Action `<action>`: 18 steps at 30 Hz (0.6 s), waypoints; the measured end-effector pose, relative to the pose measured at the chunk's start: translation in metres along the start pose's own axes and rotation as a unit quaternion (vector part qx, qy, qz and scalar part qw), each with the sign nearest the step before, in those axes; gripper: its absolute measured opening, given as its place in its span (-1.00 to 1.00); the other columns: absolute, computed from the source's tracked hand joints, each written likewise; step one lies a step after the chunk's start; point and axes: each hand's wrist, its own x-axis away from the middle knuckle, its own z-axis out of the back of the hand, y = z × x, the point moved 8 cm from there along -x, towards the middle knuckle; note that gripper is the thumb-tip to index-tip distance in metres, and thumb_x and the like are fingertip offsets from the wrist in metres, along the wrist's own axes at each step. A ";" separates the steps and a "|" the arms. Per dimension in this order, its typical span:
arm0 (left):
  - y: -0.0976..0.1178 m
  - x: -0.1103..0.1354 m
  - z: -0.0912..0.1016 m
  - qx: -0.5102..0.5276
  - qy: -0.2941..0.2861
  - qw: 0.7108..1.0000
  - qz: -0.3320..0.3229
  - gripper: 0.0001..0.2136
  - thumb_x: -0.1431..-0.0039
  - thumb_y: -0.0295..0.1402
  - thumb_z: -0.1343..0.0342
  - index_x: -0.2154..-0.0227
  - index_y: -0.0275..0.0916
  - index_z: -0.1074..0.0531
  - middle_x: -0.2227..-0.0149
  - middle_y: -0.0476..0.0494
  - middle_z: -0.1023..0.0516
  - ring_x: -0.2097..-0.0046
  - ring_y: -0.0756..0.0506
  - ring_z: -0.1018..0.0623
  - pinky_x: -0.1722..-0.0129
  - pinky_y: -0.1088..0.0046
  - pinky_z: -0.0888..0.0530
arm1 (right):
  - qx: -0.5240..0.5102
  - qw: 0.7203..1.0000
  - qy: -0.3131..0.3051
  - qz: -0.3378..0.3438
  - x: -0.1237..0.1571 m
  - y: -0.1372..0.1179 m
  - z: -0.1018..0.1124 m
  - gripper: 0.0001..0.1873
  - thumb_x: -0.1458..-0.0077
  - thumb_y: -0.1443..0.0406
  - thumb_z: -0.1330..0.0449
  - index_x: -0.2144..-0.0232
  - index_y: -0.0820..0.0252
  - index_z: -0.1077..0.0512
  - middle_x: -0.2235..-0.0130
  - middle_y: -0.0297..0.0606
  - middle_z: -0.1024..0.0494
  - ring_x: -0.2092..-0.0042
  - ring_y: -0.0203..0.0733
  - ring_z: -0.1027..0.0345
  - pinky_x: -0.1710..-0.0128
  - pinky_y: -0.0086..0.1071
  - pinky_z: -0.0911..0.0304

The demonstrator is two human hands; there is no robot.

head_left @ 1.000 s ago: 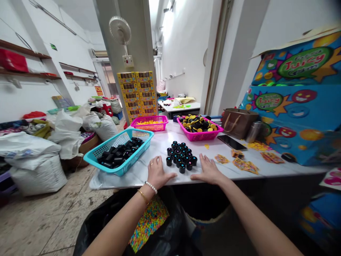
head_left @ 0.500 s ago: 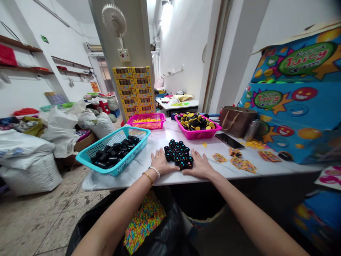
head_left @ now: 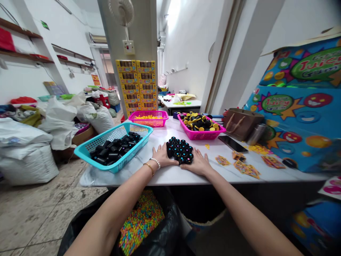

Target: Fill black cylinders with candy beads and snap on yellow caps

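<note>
On the table, left hand and right hand, spread flat, now snug against the black tubes.

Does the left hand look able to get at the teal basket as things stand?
Probably yes. The left hand lies against the black tubes, and the teal basket stands close on its left on the same table, with only bare tabletop between them.

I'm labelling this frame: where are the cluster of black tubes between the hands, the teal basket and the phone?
cluster of black tubes [head_left: 179, 151], head view, tops at its middle.
teal basket [head_left: 131, 154], head view, mesh wall facing the tubes.
phone [head_left: 232, 143], head view, middle of its dark screen.
</note>
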 end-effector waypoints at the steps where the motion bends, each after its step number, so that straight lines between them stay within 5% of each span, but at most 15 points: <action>1: 0.000 -0.001 0.000 0.007 0.000 1.000 -0.001 0.23 0.41 0.29 -0.16 -0.29 -0.15 0.31 -0.35 -0.35 0.09 -0.33 -0.47 0.10 -0.21 -0.23 0.26 | -0.001 1.000 0.003 0.002 -0.002 0.000 0.000 0.31 0.26 -0.27 -0.15 -0.33 0.29 0.29 -0.34 0.11 0.09 -0.34 0.21 0.30 -0.24 0.19 0.41; 9: -0.012 -0.002 0.009 0.126 -0.002 0.992 0.000 0.27 0.42 0.26 -0.21 -0.30 -0.33 0.22 -0.33 -0.44 0.06 -0.34 -0.43 0.07 -0.27 -0.08 0.23 | 0.008 1.000 0.003 0.010 -0.003 0.001 -0.002 0.27 0.24 -0.26 -0.14 -0.32 0.30 0.22 -0.33 0.10 0.08 -0.34 0.18 0.28 -0.24 0.18 0.41; 13: -0.027 -0.021 0.027 0.236 0.018 0.971 0.024 -0.03 -0.05 0.31 0.34 -0.30 -0.43 0.16 -0.34 -0.41 0.12 -0.35 -0.28 0.04 -0.29 0.17 0.03 | 0.020 1.000 0.015 0.013 -0.001 0.001 -0.002 0.21 0.21 -0.25 -0.13 -0.31 0.26 0.18 -0.33 0.07 0.05 -0.34 0.16 0.27 -0.24 0.16 0.38; 18: -0.018 -0.065 0.025 0.357 0.011 0.934 0.027 -0.14 -0.13 0.21 0.63 -0.29 -0.33 0.04 -0.34 -0.22 0.06 -0.35 -0.17 0.05 -0.29 0.29 0.03 | 0.028 0.999 0.027 0.022 0.000 0.002 -0.003 0.19 0.19 -0.24 -0.14 -0.31 0.27 0.15 -0.32 0.06 0.02 -0.34 0.17 0.25 -0.24 0.17 0.36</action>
